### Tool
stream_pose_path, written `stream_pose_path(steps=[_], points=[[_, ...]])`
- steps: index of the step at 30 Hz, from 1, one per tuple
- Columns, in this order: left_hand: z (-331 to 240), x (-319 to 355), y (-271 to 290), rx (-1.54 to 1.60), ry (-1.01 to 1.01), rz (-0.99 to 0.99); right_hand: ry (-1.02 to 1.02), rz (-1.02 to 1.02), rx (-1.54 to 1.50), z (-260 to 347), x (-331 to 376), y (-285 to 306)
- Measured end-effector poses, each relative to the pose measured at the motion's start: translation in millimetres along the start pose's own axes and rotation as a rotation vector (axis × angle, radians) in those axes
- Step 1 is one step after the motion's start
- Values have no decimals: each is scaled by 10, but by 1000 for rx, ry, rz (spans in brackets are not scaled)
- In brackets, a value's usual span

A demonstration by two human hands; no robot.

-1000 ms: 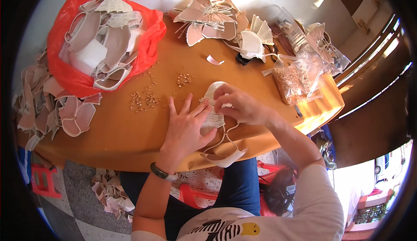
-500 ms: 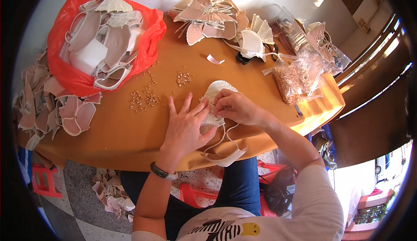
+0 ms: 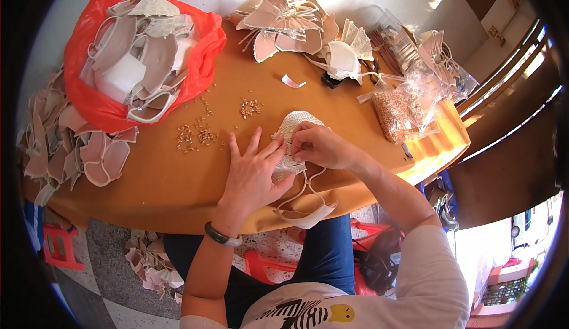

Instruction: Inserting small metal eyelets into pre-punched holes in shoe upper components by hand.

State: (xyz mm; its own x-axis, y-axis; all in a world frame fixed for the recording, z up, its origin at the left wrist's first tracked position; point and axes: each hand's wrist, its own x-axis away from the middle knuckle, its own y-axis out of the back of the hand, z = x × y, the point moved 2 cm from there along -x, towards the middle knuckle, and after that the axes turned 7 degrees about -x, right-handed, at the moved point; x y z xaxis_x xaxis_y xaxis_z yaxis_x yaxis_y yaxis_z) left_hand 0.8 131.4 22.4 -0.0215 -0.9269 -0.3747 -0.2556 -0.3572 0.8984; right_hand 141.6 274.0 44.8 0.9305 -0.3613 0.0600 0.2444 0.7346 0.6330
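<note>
A cream woven shoe upper (image 3: 294, 128) with thin straps (image 3: 302, 201) lies near the front edge of the orange table (image 3: 178, 181). My left hand (image 3: 255, 169) rests flat on the table with fingers spread, its fingertips pressing the left side of the upper. My right hand (image 3: 320, 146) is curled over the upper's middle, thumb and fingers pinched on it. What sits between those fingertips is too small to tell. The straps hang over the table's edge.
A red plastic bag (image 3: 95, 101) of shoe parts sits at the back left, with more pink pieces (image 3: 65, 151) stacked beside it. Small heaps of gold beads (image 3: 195, 134) lie mid-table. Clear bags of beads (image 3: 394, 112) and more uppers (image 3: 290, 24) lie at the back right. Scraps (image 3: 151, 264) litter the floor.
My right hand has shifted slightly toward me along the upper. My left hand stays pressed in the same place.
</note>
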Motion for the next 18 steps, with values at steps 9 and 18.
stream_pose_path(steps=[9,18], points=[[-4,-2,19,1,-6,-8,-7,11,-145,-85,-49,42],[-7,2,5,0,-2,5,-75,-60,-9,57,-48,33]])
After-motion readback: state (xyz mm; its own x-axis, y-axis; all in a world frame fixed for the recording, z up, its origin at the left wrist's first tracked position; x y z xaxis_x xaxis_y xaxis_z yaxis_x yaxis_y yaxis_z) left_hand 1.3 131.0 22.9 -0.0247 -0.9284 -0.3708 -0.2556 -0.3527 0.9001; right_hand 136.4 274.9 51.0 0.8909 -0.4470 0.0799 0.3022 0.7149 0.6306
